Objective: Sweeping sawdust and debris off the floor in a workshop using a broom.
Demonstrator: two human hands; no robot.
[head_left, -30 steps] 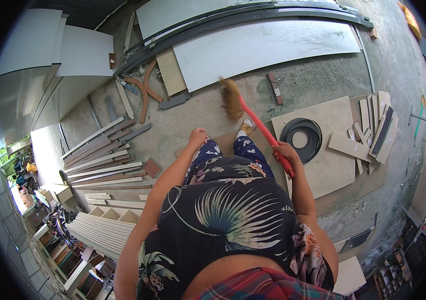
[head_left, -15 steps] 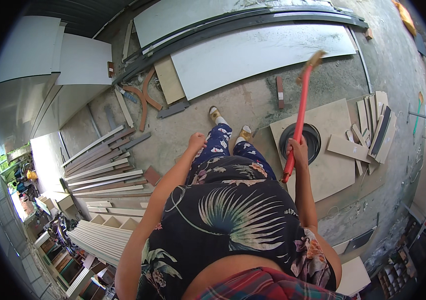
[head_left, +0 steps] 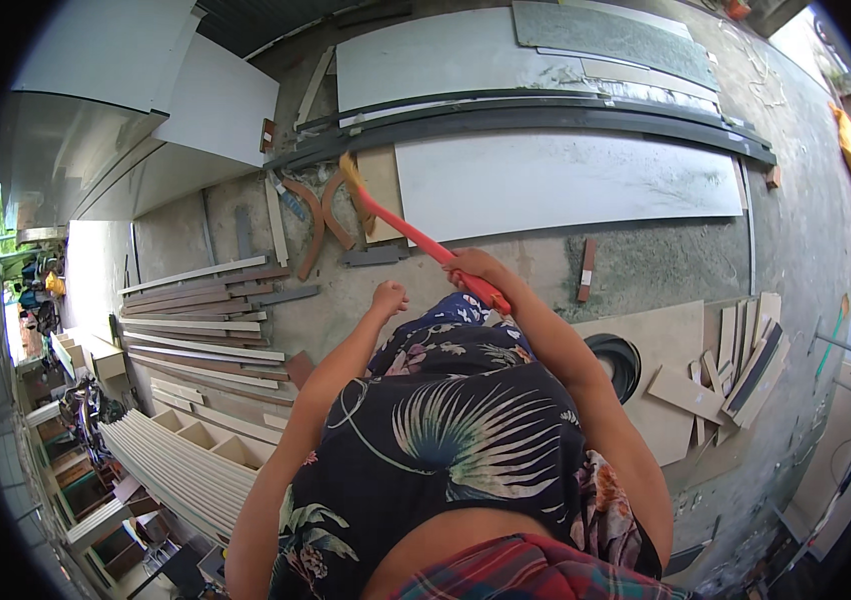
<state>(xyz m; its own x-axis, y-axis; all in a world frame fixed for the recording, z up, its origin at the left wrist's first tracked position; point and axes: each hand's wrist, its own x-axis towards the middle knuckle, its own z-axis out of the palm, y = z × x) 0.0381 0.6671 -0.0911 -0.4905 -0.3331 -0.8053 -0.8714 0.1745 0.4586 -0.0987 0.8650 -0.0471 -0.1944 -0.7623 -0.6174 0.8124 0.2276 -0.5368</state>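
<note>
A red-handled broom (head_left: 436, 248) with a yellow-brown head slants over the floor, its head at the upper left near two curved brown pieces (head_left: 318, 215). My right hand (head_left: 473, 268) grips the handle toward its lower end, in front of my body. Beside it on the left, my left hand (head_left: 389, 298) is loosely curled into a fist and nothing shows in it. Beyond the hands lies a white panel (head_left: 566, 185) on the floor, and a small dark grey strip (head_left: 376, 257) rests close to its near corner.
Long strips (head_left: 206, 325) lie fanned out on the left, by a white slatted unit (head_left: 181, 470). On the right, a beige board (head_left: 666, 330) carries a black round pan (head_left: 614, 365) and several offcuts (head_left: 691, 390). Long dark bars (head_left: 526, 115) run across the far side.
My right hand has swung the broom from the right to the left, so its head now sits at the upper left. The view has shifted too. My left hand remains curled.
</note>
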